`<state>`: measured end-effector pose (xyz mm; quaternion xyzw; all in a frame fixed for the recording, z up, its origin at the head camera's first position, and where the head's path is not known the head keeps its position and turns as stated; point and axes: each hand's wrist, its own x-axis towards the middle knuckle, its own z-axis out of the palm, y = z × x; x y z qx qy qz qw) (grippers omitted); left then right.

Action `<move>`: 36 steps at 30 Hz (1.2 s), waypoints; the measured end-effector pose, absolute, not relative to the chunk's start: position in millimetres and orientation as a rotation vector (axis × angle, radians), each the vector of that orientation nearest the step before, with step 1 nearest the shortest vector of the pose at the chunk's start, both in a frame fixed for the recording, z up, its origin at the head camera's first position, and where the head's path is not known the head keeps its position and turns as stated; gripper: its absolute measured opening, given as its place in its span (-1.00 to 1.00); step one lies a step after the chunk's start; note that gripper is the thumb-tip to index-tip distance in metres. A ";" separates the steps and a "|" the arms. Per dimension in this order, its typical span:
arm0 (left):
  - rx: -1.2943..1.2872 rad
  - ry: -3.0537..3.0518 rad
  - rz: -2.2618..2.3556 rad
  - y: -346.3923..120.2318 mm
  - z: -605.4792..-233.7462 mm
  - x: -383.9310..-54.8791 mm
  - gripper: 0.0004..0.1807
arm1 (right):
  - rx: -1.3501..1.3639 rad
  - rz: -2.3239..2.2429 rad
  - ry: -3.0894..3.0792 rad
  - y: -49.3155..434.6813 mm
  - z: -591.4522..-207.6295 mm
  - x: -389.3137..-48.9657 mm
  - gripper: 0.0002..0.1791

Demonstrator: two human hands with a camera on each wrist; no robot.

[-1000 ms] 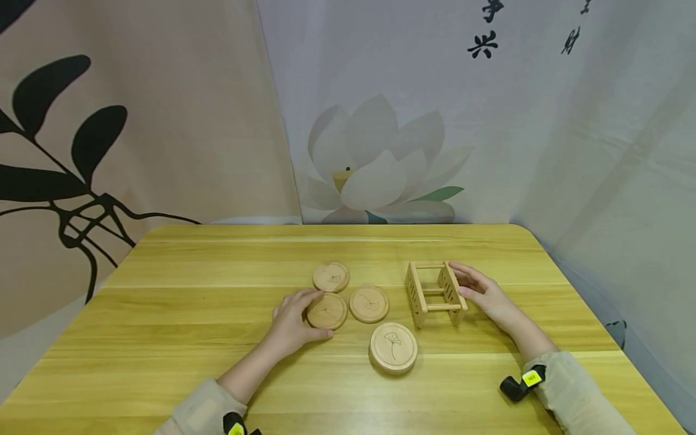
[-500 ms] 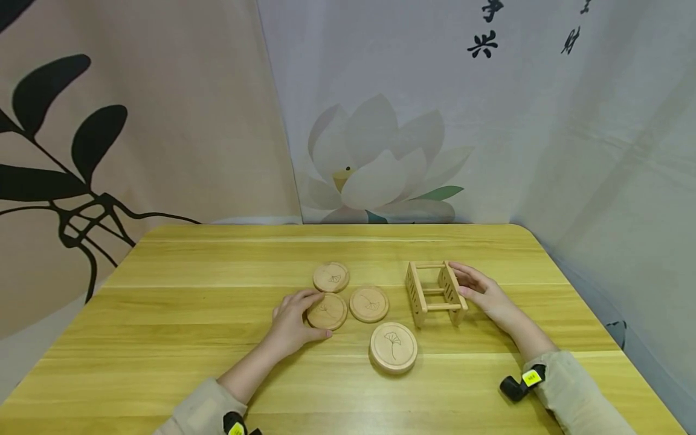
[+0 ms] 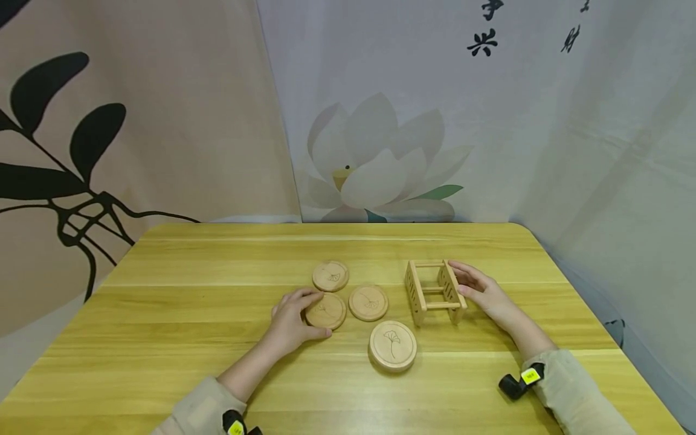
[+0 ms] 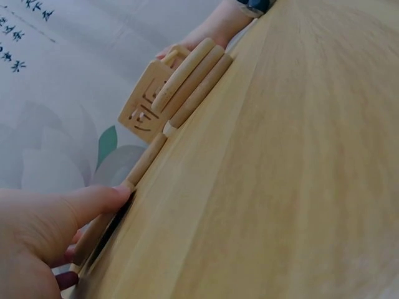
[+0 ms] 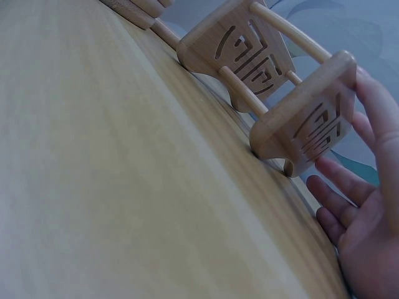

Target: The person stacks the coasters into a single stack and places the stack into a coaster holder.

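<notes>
Four round wooden coasters with a leaf print lie on the yellow wooden table (image 3: 179, 314). My left hand (image 3: 306, 314) grips the left edge of one coaster (image 3: 328, 310), thumb in front and fingers behind. In the left wrist view the thumb (image 4: 84, 204) lies against that coaster's rim (image 4: 105, 223). A small wooden coaster rack (image 3: 435, 293) stands to the right. My right hand (image 3: 470, 289) rests against the rack's right end panel (image 5: 308, 128) with its fingers (image 5: 340, 187) loosely extended. The rack holds nothing.
The other coasters lie at the back (image 3: 330, 275), in the middle (image 3: 368, 302) and nearest me, where the largest one (image 3: 393, 345) sits. Printed fabric backdrops (image 3: 380, 151) hang right behind the table and along its right side.
</notes>
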<state>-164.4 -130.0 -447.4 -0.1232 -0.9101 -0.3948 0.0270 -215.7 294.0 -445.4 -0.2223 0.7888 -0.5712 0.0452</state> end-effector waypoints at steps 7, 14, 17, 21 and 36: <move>-0.402 -2.780 -1.224 -130.5 -447.3 -164.2 -0.12 | -0.681 -1.749 2.406 294.4 -446.0 -216.1 -0.44; -0.417 -2.755 -1.246 -131.5 -448.4 -164.5 -0.12 | -0.709 -1.755 2.394 293.9 -444.7 -215.2 -0.44; -0.428 -2.737 -1.278 -131.7 -447.6 -164.3 -0.12 | -0.700 -1.753 2.395 293.6 -443.9 -214.6 -0.43; -0.434 -2.722 -1.306 -131.5 -446.3 -164.1 -0.12 | -0.696 -1.758 2.390 293.8 -443.5 -214.3 -0.43; -0.431 -2.694 -1.360 -123.4 -435.1 -158.3 -0.12 | -0.685 -1.773 2.392 293.8 -444.1 -214.2 -0.44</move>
